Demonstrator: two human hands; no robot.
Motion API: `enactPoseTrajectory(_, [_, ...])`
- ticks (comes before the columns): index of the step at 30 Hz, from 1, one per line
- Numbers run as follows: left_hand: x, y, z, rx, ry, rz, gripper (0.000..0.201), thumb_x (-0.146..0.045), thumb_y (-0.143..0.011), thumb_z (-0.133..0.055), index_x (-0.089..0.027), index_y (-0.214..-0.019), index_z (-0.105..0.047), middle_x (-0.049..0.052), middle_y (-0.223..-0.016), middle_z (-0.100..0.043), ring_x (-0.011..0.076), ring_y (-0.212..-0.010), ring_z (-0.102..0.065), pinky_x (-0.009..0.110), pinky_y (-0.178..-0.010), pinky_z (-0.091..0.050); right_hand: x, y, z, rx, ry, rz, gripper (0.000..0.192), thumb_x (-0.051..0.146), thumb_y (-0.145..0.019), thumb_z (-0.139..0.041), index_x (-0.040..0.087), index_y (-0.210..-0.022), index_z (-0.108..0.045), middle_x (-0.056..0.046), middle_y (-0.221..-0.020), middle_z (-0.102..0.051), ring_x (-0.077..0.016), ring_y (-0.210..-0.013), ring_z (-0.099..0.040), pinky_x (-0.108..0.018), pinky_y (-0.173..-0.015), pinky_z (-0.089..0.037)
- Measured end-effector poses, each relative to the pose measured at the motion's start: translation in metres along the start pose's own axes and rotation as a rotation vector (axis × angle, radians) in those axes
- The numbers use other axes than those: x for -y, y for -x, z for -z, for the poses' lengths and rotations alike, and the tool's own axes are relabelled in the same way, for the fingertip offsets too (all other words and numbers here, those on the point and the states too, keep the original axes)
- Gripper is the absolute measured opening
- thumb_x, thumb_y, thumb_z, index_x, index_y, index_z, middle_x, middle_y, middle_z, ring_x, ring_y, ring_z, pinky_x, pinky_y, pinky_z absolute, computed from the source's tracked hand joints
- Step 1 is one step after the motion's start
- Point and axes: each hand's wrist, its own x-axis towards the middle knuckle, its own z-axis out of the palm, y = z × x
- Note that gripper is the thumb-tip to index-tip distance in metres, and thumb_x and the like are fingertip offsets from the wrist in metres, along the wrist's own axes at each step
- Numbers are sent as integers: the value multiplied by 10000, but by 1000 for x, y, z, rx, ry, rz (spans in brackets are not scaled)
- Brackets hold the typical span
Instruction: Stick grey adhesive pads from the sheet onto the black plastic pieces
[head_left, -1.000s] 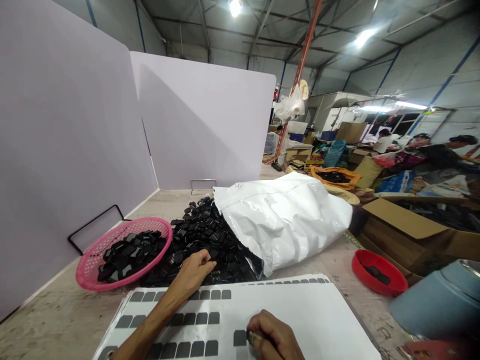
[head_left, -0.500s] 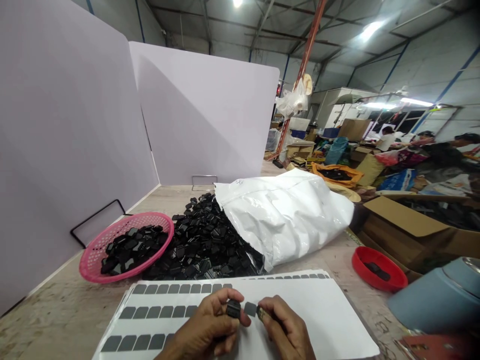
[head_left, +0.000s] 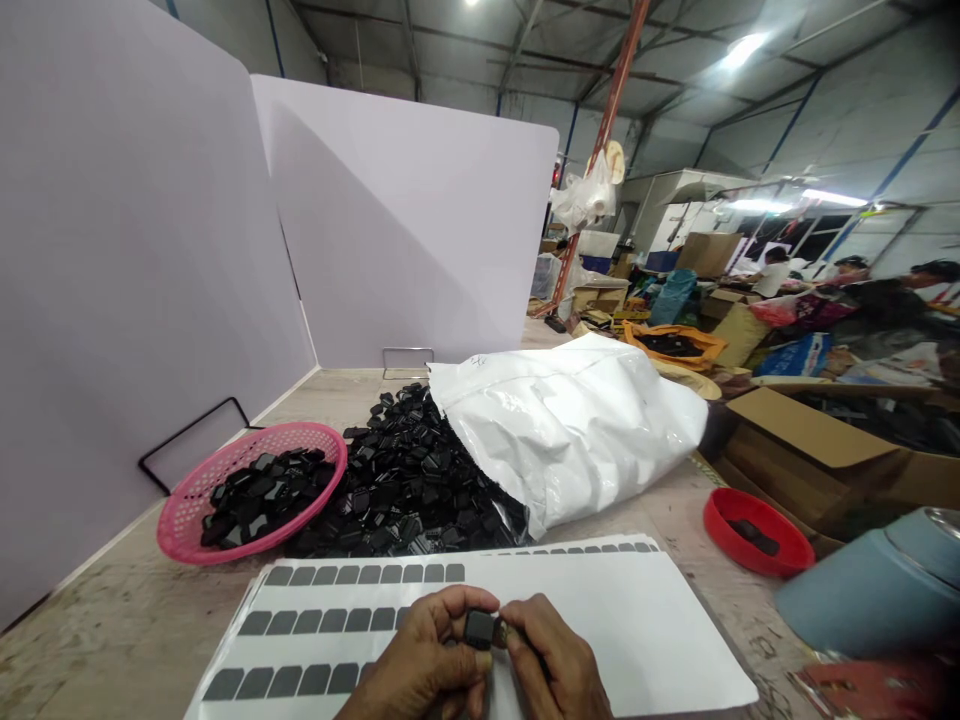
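You are looking at a brightly, evenly lit workshop; ceiling lamps [head_left: 739, 50] overhead glare white and wash out. The white bag [head_left: 570, 430] shines with soft highlights, and the purple partition [head_left: 405, 220] carries a broad diagonal shadow. Straight lines bow near the edges, and the blue container [head_left: 877, 595] at lower right is blurred

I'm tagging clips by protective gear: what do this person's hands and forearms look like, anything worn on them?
Both are bare. The left hand and right hand have no gloves, and no rings or finger cots are visible. No sleeve or cuff reaches the wrists where they show; the forearms are mostly cut off by the picture's lower edge, so a watch cannot be ruled out.
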Motion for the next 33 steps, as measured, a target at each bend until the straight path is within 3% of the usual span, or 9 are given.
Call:
enactPoseTrajectory(7, [6, -2, 0, -16, 53, 16, 513, -141, -497, -672, -134, -996, -553, -24, -542, -620, 65, -341, -475, 169, -355, -221, -2, -2, 6, 72, 70, 39, 202, 218, -975, -350, 231, -972, -552, -15, -808, -555, -161, -716, -585, -253, -641, -443])
enactPoseTrajectory(17, [6, -3, 0, -28, 17, 17, 488, -121, -478, -638, -135, -961, -574, -37, -498, -590, 66, -331, -447, 165, -343, -227, 3, -7, 10, 76, 169, 126, 223, 143, -928, -346, 204, -920, -560, -42, -766, -581, -174, -680, -594, -250, -604, -468])
enactPoseTrajectory(21, [14, -7, 3, -12, -8, -21, 460, -363, -585, -760, -144, -942, -571, -60, -429, -508, 74, -324, -411, 175, -343, -192, 4, -8, 6, 81, 227, 161, 233, 110, -906, -347, 198, -913, -563, -47, -752, -581, -175, -682, -598, -242, -598, -465])
enactPoseTrajectory(24, [12, -4, 6, -26, -212, -114, 381, -506, -732, -657, -157, -876, -611, -51, -438, -484, 85, -374, -399, 194, -388, -243, 2, -6, 0, 120, 313, 169, 237, 89, -876, -353, 201, -887, -562, -40, -755, -565, -168, -672, -593, -241, -584, -440])
enactPoseTrajectory(28, [-10, 7, 15, -261, -746, -384, 224, -386, -868, -540, -207, -872, -674, 0, -730, -635, 138, -669, -539, 216, -618, -391, 1, -8, 1, 286, 469, 113, 258, 75, -813, -394, 217, -912, -585, -33, -812, -582, -176, -693, -610, -259, -602, -428])
enactPoseTrajectory(31, [-28, 14, 26, -419, -864, -448, 238, -396, -902, -486, -235, -942, -656, -17, -731, -628, 145, -668, -533, 224, -636, -389, 6, -15, 11, 301, 474, 29, 253, 82, -842, -380, 210, -931, -579, -33, -829, -584, -184, -711, -606, -273, -633, -431])
enactPoseTrajectory(33, [-32, 16, 34, -399, -897, -458, 237, -381, -918, -463, -235, -919, -649, -15, -726, -616, 147, -667, -522, 226, -629, -383, 12, -23, 16, 251, 473, -51, 235, 80, -864, -372, 204, -910, -568, -32, -827, -584, -187, -710, -600, -285, -643, -423])
